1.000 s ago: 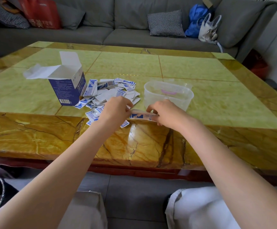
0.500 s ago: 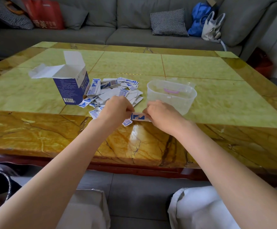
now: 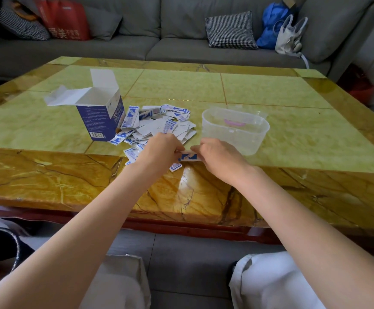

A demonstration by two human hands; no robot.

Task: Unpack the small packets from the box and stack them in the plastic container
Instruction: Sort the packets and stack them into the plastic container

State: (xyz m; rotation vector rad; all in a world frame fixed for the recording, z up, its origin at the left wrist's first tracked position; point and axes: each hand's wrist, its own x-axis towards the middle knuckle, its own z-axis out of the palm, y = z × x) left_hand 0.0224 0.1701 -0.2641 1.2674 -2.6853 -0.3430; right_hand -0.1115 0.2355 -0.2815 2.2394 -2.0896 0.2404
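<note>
- Bench (image 3: 270, 139): green and amber stone top; sofa (image 3: 181, 47) behind it with one checked cushion (image 3: 229, 30), a red bag (image 3: 64, 18), a blue bag (image 3: 270, 25) and a white bag (image 3: 289, 35).
- One box (image 3: 102, 121), blue and white, upright, top flaps open, left of centre.
- Loose pile of packets (image 3: 159, 124) touching the box's right side, spread toward the near edge; too many and too overlapped to count. They point every way.
- One clear tub (image 3: 235, 130), open top up, right of the pile and just beyond the right hand; a pink mark shows through it. Packets inside: cannot tell.
- Left hand (image 3: 159, 150) and right hand (image 3: 218, 156) meet between pile and tub. Fingers of both are curled and pinch the ends of one held packet (image 3: 188, 156).
- Held packet: long axis left to right, blue print facing up, just above the bench.
- One stray packet (image 3: 175, 167) lies just below the hands.
</note>
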